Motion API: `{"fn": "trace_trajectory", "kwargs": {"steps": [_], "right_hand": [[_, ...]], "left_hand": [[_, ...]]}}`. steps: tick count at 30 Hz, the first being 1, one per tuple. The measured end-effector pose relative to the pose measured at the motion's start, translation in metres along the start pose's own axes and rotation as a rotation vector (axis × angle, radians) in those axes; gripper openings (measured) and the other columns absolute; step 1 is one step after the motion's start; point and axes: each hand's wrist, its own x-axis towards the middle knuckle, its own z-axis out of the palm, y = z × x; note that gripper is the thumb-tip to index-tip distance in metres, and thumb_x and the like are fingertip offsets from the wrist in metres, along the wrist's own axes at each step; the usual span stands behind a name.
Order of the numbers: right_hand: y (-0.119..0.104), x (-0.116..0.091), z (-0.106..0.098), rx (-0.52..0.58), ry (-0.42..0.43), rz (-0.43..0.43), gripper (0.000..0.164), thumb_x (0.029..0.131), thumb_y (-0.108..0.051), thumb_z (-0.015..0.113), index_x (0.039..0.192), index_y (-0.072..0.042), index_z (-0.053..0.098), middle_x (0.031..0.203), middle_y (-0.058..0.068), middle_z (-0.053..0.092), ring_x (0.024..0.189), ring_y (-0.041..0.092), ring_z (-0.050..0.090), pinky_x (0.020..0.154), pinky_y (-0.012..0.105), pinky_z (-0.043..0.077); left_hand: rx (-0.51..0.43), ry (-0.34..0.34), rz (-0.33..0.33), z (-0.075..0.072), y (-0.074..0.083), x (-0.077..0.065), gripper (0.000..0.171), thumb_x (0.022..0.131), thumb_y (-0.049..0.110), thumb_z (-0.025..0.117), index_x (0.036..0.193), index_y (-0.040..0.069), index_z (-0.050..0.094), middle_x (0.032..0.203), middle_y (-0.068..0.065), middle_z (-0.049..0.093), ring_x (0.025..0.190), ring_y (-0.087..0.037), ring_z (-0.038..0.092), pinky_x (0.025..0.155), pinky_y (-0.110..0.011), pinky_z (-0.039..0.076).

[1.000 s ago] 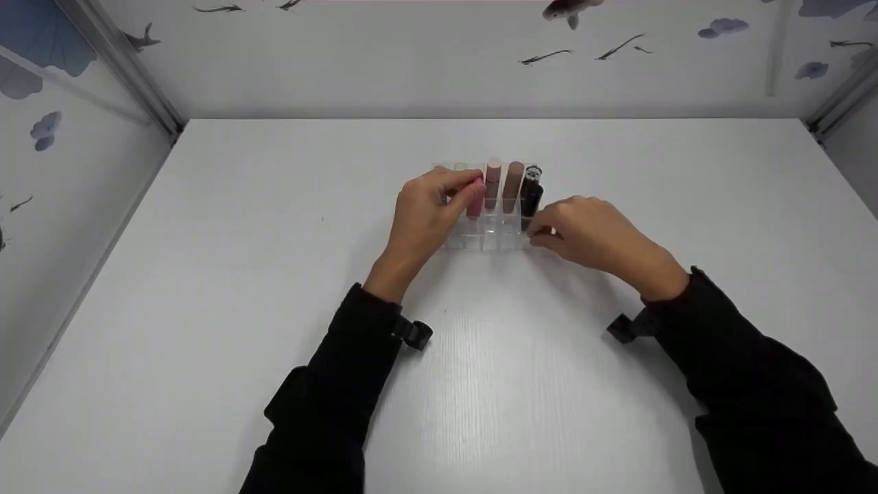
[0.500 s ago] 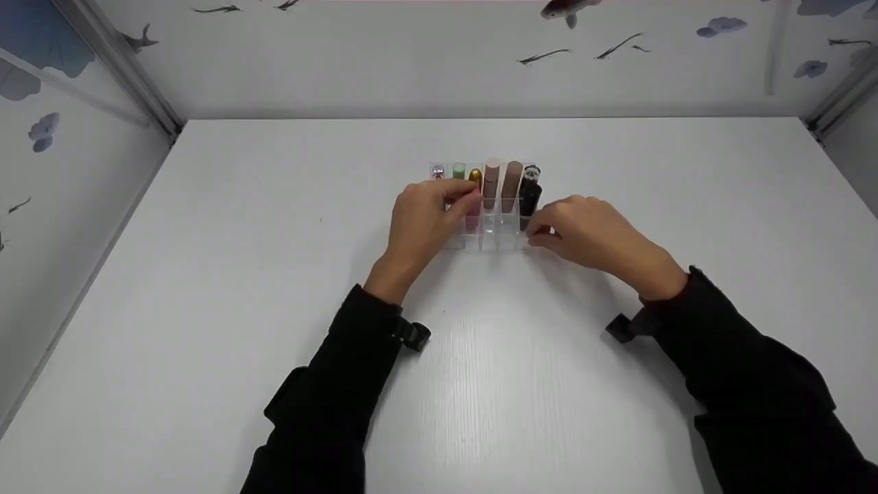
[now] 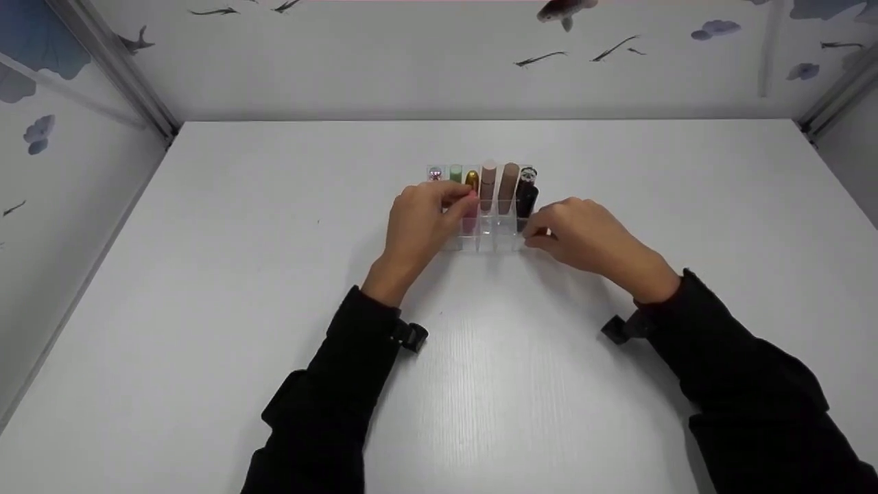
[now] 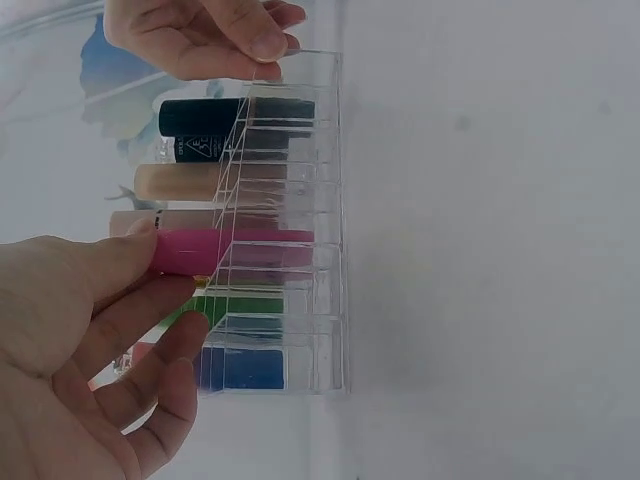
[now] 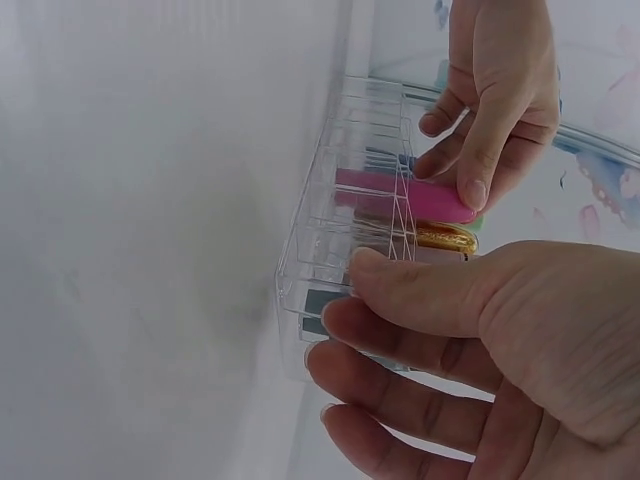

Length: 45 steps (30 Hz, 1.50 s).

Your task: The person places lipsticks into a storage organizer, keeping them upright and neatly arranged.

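Note:
A clear compartmented lipstick organizer [image 3: 507, 238] stands on the table. My left hand [image 3: 420, 223] pinches a pink lipstick [image 4: 190, 252] between thumb and fingertips; its lower part sits inside a front compartment. My right hand [image 3: 583, 232] grips the organizer's right end with thumb and index finger. Behind the pink lipstick rises a gold-topped tube [image 5: 447, 237]. To its left are a green-capped tube [image 3: 455, 171] and one with a shiny silvery cap [image 3: 435, 173]. To its right stand a pale pink tube [image 3: 488, 182], a brown tube [image 3: 508, 185] and black tubes [image 3: 527, 200].
The white tabletop [image 3: 507, 384] extends around the organizer. A white panel [image 3: 384, 68] printed with fish and plants rises along the back edge, with another at the left. Dark wrist straps with small cameras [image 3: 413, 337] sit on both sleeves.
My left hand has come down slightly, lowering the pink lipstick into the front compartment. The gold, green and silvery tops behind it now show. My right hand keeps its place on the organizer.

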Motion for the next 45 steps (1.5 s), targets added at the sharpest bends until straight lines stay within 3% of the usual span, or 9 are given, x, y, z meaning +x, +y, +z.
{"fn": "trace_trajectory", "kwargs": {"steps": [5,8,15,22,26,29,34,38,45], "right_hand": [[0.000,-0.001,0.000,-0.006,-0.002,0.019,0.006,0.082,-0.012,0.071,0.087,-0.014,0.075,0.084,-0.001,0.073,0.070,0.012,0.062,0.059,0.030,0.047],[0.002,-0.003,-0.002,-0.009,-0.013,0.011,0.009,0.084,-0.015,0.070,0.092,-0.015,0.076,0.088,-0.002,0.073,0.072,0.010,0.063,0.061,0.029,0.048],[0.020,-0.022,-0.014,-0.025,0.136,-0.018,0.018,0.088,-0.019,0.065,0.104,-0.013,0.071,0.089,0.000,0.073,0.074,0.013,0.067,0.062,0.033,0.050],[0.040,-0.052,-0.029,-0.156,0.267,0.099,0.029,0.093,-0.026,0.060,0.119,-0.016,0.065,0.105,0.010,0.071,0.094,0.028,0.067,0.076,0.046,0.052],[0.045,-0.068,-0.041,-0.173,0.206,0.174,0.041,0.097,-0.037,0.050,0.133,-0.019,0.055,0.125,0.016,0.062,0.118,0.036,0.055,0.095,0.057,0.042],[0.051,-0.078,-0.049,-0.144,0.090,0.264,0.052,0.098,-0.047,0.039,0.145,-0.024,0.038,0.146,0.014,0.042,0.139,0.037,0.030,0.109,0.065,0.017],[0.063,-0.088,-0.052,-0.140,-0.017,0.402,0.059,0.099,-0.056,0.022,0.151,-0.034,0.008,0.159,0.005,-0.003,0.143,0.031,-0.019,0.097,0.070,-0.023],[0.068,-0.095,-0.051,-0.125,-0.065,0.463,0.060,0.097,-0.060,0.016,0.150,-0.037,-0.001,0.156,0.000,-0.019,0.136,0.028,-0.035,0.085,0.067,-0.035],[0.064,-0.103,-0.048,-0.101,-0.161,0.492,0.063,0.096,-0.062,0.014,0.149,-0.036,-0.009,0.153,0.001,-0.028,0.133,0.030,-0.039,0.079,0.062,-0.041]], "left_hand": [[-0.006,-0.001,0.011,-0.002,0.001,-0.002,0.025,0.087,0.032,0.067,0.104,0.015,0.072,0.094,0.003,0.073,0.085,-0.008,0.067,0.076,-0.026,0.050],[0.044,0.003,0.022,-0.008,0.006,-0.006,0.031,0.087,0.033,0.067,0.111,0.015,0.068,0.095,0.002,0.073,0.081,-0.012,0.065,0.072,-0.027,0.049],[0.168,0.098,0.188,-0.041,0.019,-0.024,0.043,0.089,0.043,0.061,0.118,0.012,0.064,0.103,-0.004,0.071,0.090,-0.016,0.067,0.080,-0.032,0.052],[0.306,0.204,0.228,-0.074,-0.007,-0.040,0.050,0.091,0.050,0.055,0.121,0.011,0.063,0.117,-0.009,0.067,0.109,-0.024,0.064,0.092,-0.043,0.050],[0.408,0.216,0.199,-0.091,-0.030,-0.052,0.054,0.092,0.055,0.049,0.130,0.017,0.058,0.131,-0.013,0.058,0.124,-0.032,0.052,0.099,-0.059,0.039],[0.507,0.151,0.120,-0.102,-0.046,-0.061,0.059,0.093,0.061,0.038,0.142,0.028,0.042,0.147,-0.015,0.040,0.138,-0.036,0.033,0.105,-0.067,0.025],[0.595,0.019,-0.024,-0.119,-0.067,-0.072,0.067,0.093,0.067,0.024,0.151,0.035,0.010,0.158,-0.015,0.004,0.146,-0.037,-0.002,0.107,-0.070,0.003],[0.572,-0.095,-0.068,-0.125,-0.074,-0.079,0.068,0.093,0.067,0.020,0.151,0.035,0.001,0.158,-0.013,-0.011,0.144,-0.034,-0.017,0.108,-0.068,-0.005],[0.495,-0.304,-0.098,-0.129,-0.078,-0.085,0.066,0.095,0.064,0.015,0.149,0.035,-0.010,0.155,-0.004,-0.025,0.141,-0.027,-0.028,0.109,-0.062,-0.012]]}}
